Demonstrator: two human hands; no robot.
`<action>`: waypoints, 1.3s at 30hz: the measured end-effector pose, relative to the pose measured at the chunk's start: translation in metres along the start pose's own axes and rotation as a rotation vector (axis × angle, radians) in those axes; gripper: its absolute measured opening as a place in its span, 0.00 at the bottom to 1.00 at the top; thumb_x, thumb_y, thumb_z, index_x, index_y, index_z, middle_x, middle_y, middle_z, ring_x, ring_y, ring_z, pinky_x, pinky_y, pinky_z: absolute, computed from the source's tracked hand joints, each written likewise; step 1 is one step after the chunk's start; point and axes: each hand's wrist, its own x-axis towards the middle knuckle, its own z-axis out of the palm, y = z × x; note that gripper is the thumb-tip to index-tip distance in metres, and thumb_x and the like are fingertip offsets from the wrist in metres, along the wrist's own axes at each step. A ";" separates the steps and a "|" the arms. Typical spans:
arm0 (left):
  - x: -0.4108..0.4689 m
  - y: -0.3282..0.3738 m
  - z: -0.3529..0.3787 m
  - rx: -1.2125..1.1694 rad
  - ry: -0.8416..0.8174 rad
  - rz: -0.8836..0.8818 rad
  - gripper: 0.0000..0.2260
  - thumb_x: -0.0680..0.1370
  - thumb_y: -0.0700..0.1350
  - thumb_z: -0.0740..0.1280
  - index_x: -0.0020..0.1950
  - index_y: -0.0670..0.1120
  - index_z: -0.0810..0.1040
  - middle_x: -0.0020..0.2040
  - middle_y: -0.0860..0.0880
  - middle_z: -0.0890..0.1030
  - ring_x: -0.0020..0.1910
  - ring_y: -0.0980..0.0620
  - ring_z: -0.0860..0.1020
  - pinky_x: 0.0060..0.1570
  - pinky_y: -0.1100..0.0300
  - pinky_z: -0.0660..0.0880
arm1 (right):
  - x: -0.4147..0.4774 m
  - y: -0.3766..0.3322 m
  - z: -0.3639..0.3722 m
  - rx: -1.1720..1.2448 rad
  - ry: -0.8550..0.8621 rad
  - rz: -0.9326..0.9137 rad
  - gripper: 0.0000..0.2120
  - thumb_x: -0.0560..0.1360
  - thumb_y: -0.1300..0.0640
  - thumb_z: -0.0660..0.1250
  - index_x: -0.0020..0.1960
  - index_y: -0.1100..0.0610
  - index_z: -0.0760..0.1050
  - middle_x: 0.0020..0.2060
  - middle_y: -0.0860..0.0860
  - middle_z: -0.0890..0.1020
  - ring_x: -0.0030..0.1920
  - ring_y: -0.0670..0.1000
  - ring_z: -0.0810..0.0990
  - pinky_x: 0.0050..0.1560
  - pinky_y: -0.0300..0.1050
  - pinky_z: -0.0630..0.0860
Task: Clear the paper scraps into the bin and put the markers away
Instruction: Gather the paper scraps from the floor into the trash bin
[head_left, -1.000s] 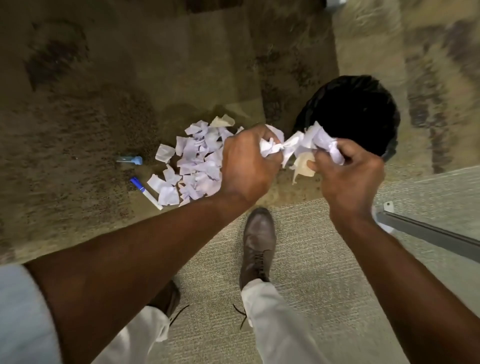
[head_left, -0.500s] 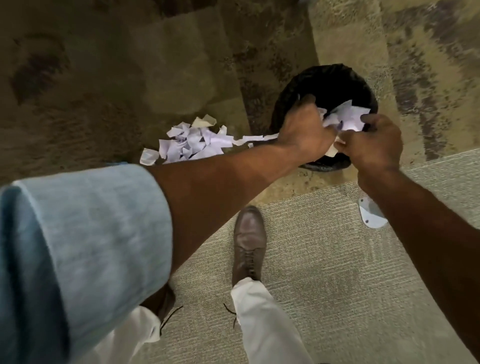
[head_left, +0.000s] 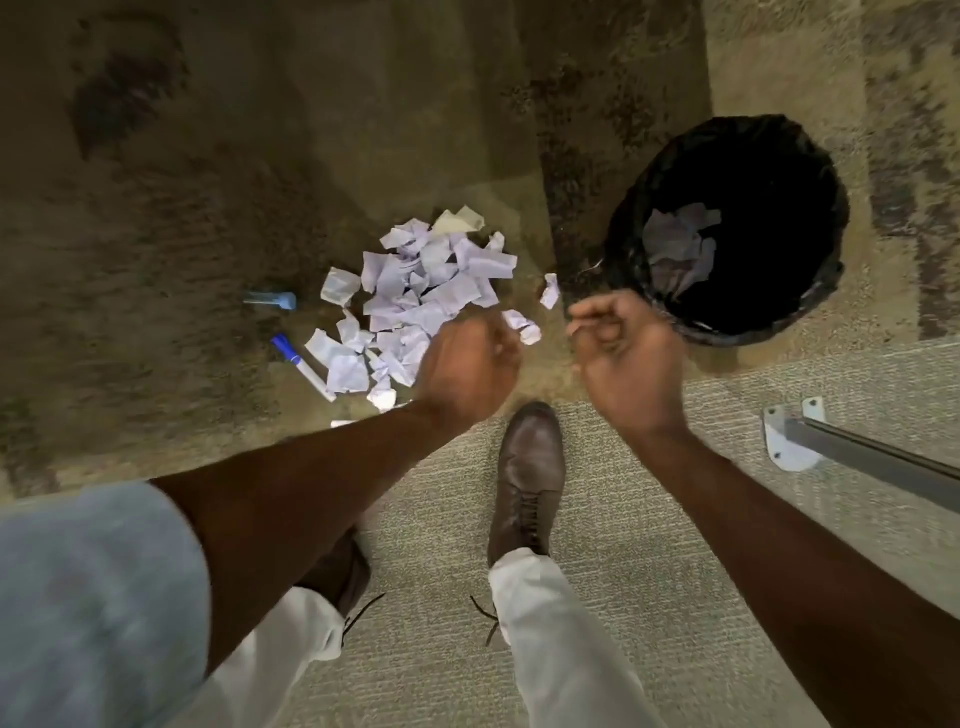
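1. Two hands: the left hand (head_left: 467, 364) and the right hand (head_left: 626, 364), both loosely curled and holding nothing.
2. One bin (head_left: 649, 218) with a black liner, just beyond the right hand.
3. One pile of paper scraps (head_left: 415, 301) on the carpet, beyond and left of the left hand; too many overlap to count. Two or three stray scraps (head_left: 549, 291) lie between the hands' fingertips and the bin.
4. One clump of scraps in the bin (head_left: 680, 249); its pieces cannot be counted.
5. Two markers: one blue-capped white marker (head_left: 304, 366) left of the left hand, and one pale blue marker (head_left: 270, 299) farther left and beyond it.
6. Two brown shoes (head_left: 527, 478), nearer the body than the hands; the left one is mostly hidden.
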 end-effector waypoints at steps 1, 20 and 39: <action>-0.003 -0.023 -0.002 0.075 0.002 -0.041 0.03 0.76 0.49 0.70 0.46 0.52 0.78 0.45 0.52 0.84 0.47 0.48 0.84 0.45 0.54 0.81 | -0.002 0.000 0.016 -0.066 -0.090 0.006 0.10 0.78 0.59 0.75 0.58 0.58 0.81 0.49 0.52 0.87 0.45 0.50 0.86 0.47 0.55 0.86; 0.077 -0.181 -0.010 0.717 0.036 0.069 0.66 0.61 0.69 0.80 0.85 0.41 0.49 0.82 0.30 0.57 0.77 0.27 0.65 0.63 0.35 0.77 | 0.121 0.051 0.175 -0.768 -0.349 -0.302 0.62 0.66 0.23 0.71 0.87 0.47 0.45 0.85 0.63 0.52 0.85 0.68 0.51 0.83 0.65 0.57; 0.086 -0.190 0.011 0.441 0.052 0.269 0.16 0.70 0.30 0.73 0.57 0.38 0.84 0.52 0.35 0.84 0.53 0.35 0.81 0.60 0.46 0.76 | 0.096 0.059 0.190 -0.735 -0.348 -0.439 0.11 0.78 0.61 0.69 0.59 0.58 0.84 0.63 0.60 0.84 0.57 0.64 0.84 0.56 0.52 0.81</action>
